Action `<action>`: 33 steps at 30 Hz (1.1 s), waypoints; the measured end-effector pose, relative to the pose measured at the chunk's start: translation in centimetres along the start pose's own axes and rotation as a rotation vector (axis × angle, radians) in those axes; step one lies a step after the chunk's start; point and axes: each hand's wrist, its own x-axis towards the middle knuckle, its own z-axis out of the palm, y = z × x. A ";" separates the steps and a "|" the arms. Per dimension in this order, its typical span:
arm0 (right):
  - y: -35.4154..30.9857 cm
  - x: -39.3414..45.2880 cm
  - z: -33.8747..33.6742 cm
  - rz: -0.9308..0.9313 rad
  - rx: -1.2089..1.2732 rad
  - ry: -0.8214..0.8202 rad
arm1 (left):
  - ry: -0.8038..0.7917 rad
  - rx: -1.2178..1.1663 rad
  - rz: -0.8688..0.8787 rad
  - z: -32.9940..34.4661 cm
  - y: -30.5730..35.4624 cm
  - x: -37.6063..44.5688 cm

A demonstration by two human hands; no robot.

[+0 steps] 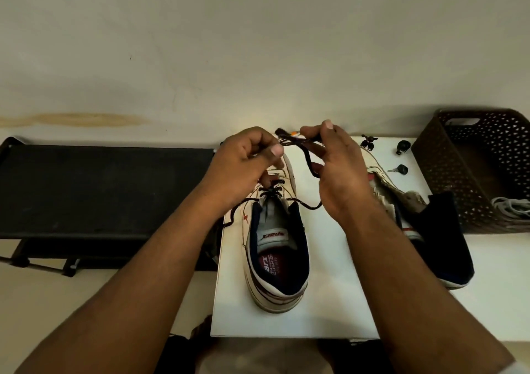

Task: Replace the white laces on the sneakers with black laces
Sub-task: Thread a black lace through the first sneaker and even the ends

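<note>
A cream leather sneaker with red trim and a dark navy padded collar [276, 239] stands on the white flat-topped bench [329, 310], heel toward the near edge, toe toward the far edge. A thin round black cord lace [308, 158] is threaded through its upper eyelets, crossing over the grey tongue; loose ends trail off either side of the collar. The left hand [243, 164] is held above the toe, its fingers curled and pinching the lace against the thumb. The right hand [338, 167] is raised beside it, fingers pinching a looped section of the same lace, whose frayed tip pokes out between the two hands. The second cream sneaker [415, 216], without laces and with its tongue slack, lies tilted near the bench's right edge. Small black key-like items [400, 169] sit toward the far right corner. A dark brown perforated plastic basket [473, 156] stands beyond the right edge, with pale white laces [513, 206] bundled inside. A black fabric-topped stand [100, 190] adjoins the left edge. Behind is a plain off-white wall [258, 44] with a yellowish stain.
</note>
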 end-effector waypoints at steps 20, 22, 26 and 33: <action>-0.5 -0.7 -0.8 -0.064 -0.425 -0.529 | -0.149 -0.054 0.022 -1.4 -0.7 0.4; -0.9 -0.2 -1.2 -0.129 -0.654 -0.435 | -0.113 0.006 0.019 -2.0 -0.8 0.3; -1.1 0.8 -3.1 -0.123 -1.115 -0.335 | -0.129 0.038 -0.032 -2.0 -0.8 0.3; 0.1 -0.9 -0.9 -0.095 -0.654 -0.541 | -0.278 0.140 -0.093 -0.6 -1.0 0.2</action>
